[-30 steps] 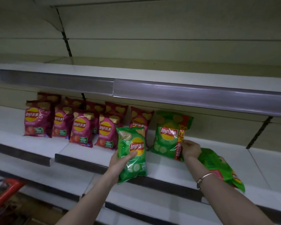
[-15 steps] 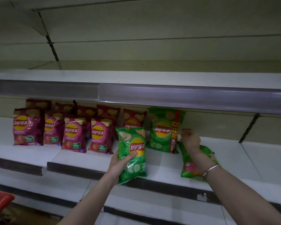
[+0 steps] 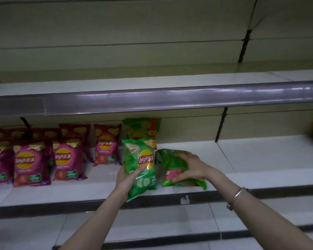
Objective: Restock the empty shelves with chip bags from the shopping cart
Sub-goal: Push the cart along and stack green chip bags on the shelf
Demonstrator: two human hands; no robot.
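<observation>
head view | step, my read: shelving two green bags | left hand (image 3: 124, 180) grips glossy, puffed cucumber bag (image 3: 140, 159), upright at the middle shelf (image 3: 260, 159) front edge | right hand (image 3: 192, 166) clasps second green bag (image 3: 170, 161), lying back-up on shelf | next: stand it upright beside the first

Single view only, head-worn and wide-angle. Faces the shelving (image 3: 220, 123) pretty much square on, from close up, arm's reach. Catches both forearms (image 3: 98, 222) coming in from the bottom edge, with the left hand (image 3: 125, 179) gripping an upright green bag (image 3: 139, 159) and the right hand (image 3: 193, 166) gripping a second green bag (image 3: 170, 165) just below centre frame. Puts the upper shelf's price rail (image 3: 170, 100) straight across the middle, back panels (image 3: 116, 33) over the top half, the stocked shelf (image 3: 260, 159) below, one more shelf (image 3: 152, 222) along the bottom. Bows straight edges slightly near the sides.
</observation>
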